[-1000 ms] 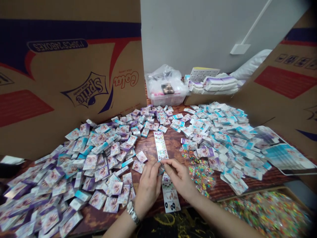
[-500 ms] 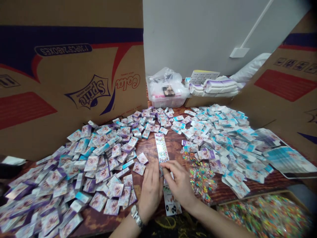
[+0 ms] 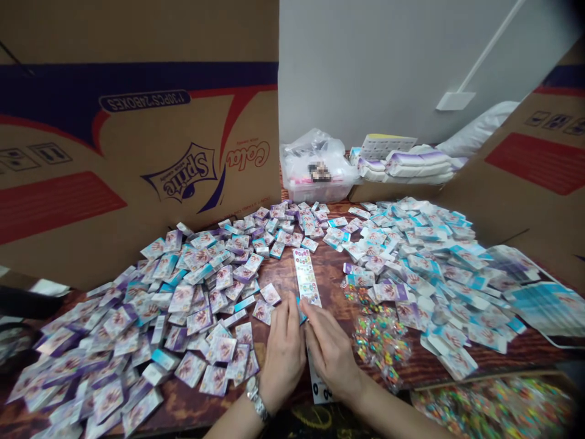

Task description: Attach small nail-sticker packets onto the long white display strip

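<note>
Both hands meet over the front middle of the table around a small carton (image 3: 301, 310), mostly hidden, whose light blue edge shows between the fingers. My left hand (image 3: 284, 350), with a metal watch at the wrist, is closed along its left side. From the right, my right hand (image 3: 333, 350) pinches it with thumb and fingers. Beneath the hands lies a long white sheet (image 3: 307, 275) printed with rows of small coloured pictures; its middle is covered. Right of my right hand are clear packets of colourful candy (image 3: 381, 338).
Small closed cartons (image 3: 201, 305) are heaped at left. Opened, unfilled-looking cartons (image 3: 425, 268) cover the right. A box of candy packets (image 3: 498, 402) stands front right. Large cardboard boxes (image 3: 219, 122) flank the table (image 3: 331, 268), with a plastic tub (image 3: 317, 192) behind.
The view has shifted slightly, so the scene sits farther right. My hands have closed in around the small carton, and its blue edge now shows; my right hand covers more of the sheet.
</note>
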